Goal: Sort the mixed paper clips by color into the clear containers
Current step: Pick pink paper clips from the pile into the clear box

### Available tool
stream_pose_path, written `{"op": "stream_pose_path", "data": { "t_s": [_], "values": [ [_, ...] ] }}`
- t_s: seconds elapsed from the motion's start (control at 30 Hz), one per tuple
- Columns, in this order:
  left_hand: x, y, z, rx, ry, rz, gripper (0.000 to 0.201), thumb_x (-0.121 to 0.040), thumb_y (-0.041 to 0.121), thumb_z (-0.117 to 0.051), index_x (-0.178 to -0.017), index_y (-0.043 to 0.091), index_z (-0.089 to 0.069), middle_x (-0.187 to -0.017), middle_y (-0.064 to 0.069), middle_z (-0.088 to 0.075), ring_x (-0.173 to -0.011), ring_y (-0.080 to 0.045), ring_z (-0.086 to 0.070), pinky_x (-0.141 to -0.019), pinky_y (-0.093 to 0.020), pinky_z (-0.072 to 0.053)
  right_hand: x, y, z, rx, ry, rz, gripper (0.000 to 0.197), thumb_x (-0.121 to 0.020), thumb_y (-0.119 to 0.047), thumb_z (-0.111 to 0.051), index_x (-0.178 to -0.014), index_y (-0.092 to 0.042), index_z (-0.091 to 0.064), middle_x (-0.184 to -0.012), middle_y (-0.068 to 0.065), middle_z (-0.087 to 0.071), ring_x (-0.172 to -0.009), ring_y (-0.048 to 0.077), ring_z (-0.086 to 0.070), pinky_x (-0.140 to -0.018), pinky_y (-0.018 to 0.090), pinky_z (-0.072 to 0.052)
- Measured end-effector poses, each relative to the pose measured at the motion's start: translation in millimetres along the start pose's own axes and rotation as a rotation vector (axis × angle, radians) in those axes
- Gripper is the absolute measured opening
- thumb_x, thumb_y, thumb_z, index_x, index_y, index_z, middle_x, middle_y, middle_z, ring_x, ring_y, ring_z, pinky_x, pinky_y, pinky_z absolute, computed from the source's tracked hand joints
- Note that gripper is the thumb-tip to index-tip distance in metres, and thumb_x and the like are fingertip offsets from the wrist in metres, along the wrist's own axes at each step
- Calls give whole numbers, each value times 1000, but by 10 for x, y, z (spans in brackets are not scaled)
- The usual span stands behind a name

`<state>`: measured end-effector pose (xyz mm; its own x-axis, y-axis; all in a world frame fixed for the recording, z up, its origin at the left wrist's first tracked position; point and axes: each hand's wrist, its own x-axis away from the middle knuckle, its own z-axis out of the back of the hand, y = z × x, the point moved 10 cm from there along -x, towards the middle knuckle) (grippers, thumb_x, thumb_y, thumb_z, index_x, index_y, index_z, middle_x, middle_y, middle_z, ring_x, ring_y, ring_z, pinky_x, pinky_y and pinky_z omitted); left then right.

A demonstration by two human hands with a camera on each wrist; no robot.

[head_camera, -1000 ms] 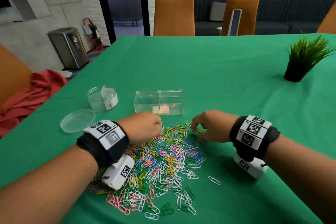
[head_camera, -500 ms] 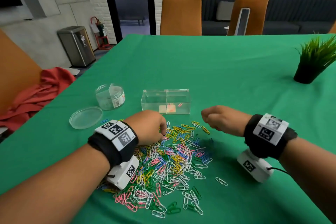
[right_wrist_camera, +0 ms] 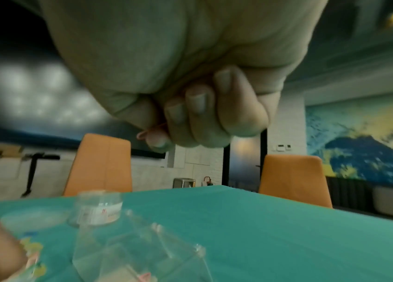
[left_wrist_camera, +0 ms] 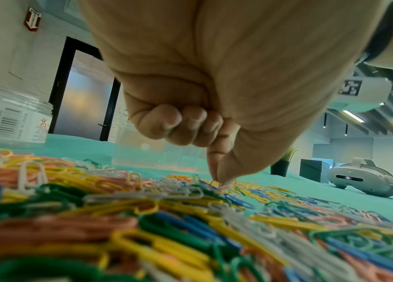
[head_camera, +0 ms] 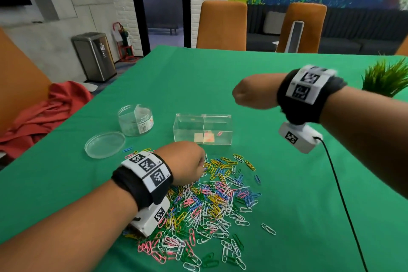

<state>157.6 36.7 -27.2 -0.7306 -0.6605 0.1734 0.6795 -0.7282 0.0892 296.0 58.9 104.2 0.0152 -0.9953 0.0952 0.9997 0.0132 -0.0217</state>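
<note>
1. Green cloth covers the table (head_camera: 254, 86), with orange chairs and a painted wall beyond both hands.
2. Under and just ahead of the left hand (head_camera: 184, 162) lies the heap of mixed paper clips (head_camera: 212, 201) in pink, yellow, blue, green and white, spreading back beneath that wrist.
3. In the left wrist view, the left hand's thumb and forefinger pinch down on a pink clip (left_wrist_camera: 221, 184) at the far edge of the heap; the other fingers are curled into the palm.
4. The right hand (head_camera: 254, 93) hangs raised above the table, fingers curled. A thin pink wire loop (right_wrist_camera: 146, 131) peeps out beside its fingertips in the right wrist view, so it seems to hold a pink clip.
5. Between the two hands, just beyond the left one, stands the rectangular clear box (head_camera: 203, 129), with a few pink clips already at the bottom. A round clear jar (head_camera: 135, 120) and a flat clear lid (head_camera: 104, 144) sit to the left of the left hand.
6. Handling, as I judge it: each clip is light, stiff, smooth wire, apt to hook its neighbours. Best pinched at one rounded end and lifted slowly, so tangled clips fall away.
7. Most of the sorting is not yet done.
</note>
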Motion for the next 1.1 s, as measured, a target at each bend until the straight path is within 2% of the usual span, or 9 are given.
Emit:
{"op": "stream_pose_path", "data": {
  "t_s": [0.13, 0.3, 0.47, 0.57, 0.7, 0.83, 0.93, 1.03, 1.1],
  "values": [
    [-5, -92, 73, 122, 63, 12, 18, -100, 32, -51, -98, 22, -65, -100, 4, -66, -92, -18, -62, -86, -38, -53, -169, -10, -305, -155, -37, -55, 28, -94, -23, -38, -67, -14, -41, -65, 6, -45, -63, 24, -40, -60, 29, -35],
    [10, -275, 97, 384, 27, 73, 15, -99, 36, -57, -90, 29, -67, -87, 15, -63, -84, -11, -63, -72, -25, -46, -216, 85, -553, -573, -78, -102, 23, -88, -28, -42, -67, -19, -43, -60, 3, -41, -54, 19, -31, -48, 26, -31],
    [65, -401, 108, 571, -15, 130, 17, -99, 34, -57, -95, 22, -67, -77, 8, -60, -65, -11, -54, -61, -21, -42, -203, 20, -668, -577, -122, -54, 39, -100, -40, -43, -69, -18, -41, -57, 0, -40, -49, 18, -34, -49, 28, -36],
    [58, -432, 21, 1068, -61, 194, 16, -97, 17, -51, -82, 11, -52, -67, 1, -45, -52, -11, -36, -47, -23, -30, -200, 31, -704, -508, -124, -48, 37, -101, -37, -45, -71, -14, -47, -61, 2, -45, -49, 19, -39, -50, 28, -41],
    [-58, -476, 91, 1507, -39, 228, 13, -91, 10, -43, -80, 15, -41, -70, -1, -49, -50, -9, -30, -36, -18, -22, -246, 91, -766, -468, -165, -68, 29, -99, -28, -47, -77, -12, -55, -67, 3, -49, -55, 20, -42, -48, 26, -40],
    [-304, -585, 288, 1474, 85, 232, 14, -81, 1, -52, -76, 12, -45, -78, -14, -66, -47, -9, -31, -36, -17, -23, -347, 45, -741, -284, -165, 7, 23, -97, -25, -49, -81, -15, -61, -72, 0, -57, -64, 21, -50, -55, 26, -42],
    [-491, -594, 380, 1430, 97, 218, 12, -66, 4, -58, -76, 9, -52, -72, -13, -59, -43, -9, -31, -38, -15, -20, -407, -45, -681, -206, -156, 94, 20, -96, -26, -52, -85, -14, -63, -79, 3, -61, -73, 22, -53, -68, 31, -44],
    [-659, -541, 404, 1377, 32, 238, 23, -79, -2, -49, -94, 7, -64, -64, -3, -54, -43, -9, -28, -41, -16, -16, -446, -65, -691, -233, -220, 128, 16, -95, -26, -53, -92, -15, -65, -84, 4, -63, -76, 22, -54, -74, 35, -46],
    [-737, -495, 449, 1316, -14, 255, 31, -86, -5, -38, -89, 7, -67, -62, 0, -50, -44, -9, -28, -41, -16, -17, -482, -51, -670, -213, -262, 138, 16, -94, -25, -52, -93, -16, -64, -84, 2, -62, -76, 22, -54, -73, 34, -45]
  ]
}}
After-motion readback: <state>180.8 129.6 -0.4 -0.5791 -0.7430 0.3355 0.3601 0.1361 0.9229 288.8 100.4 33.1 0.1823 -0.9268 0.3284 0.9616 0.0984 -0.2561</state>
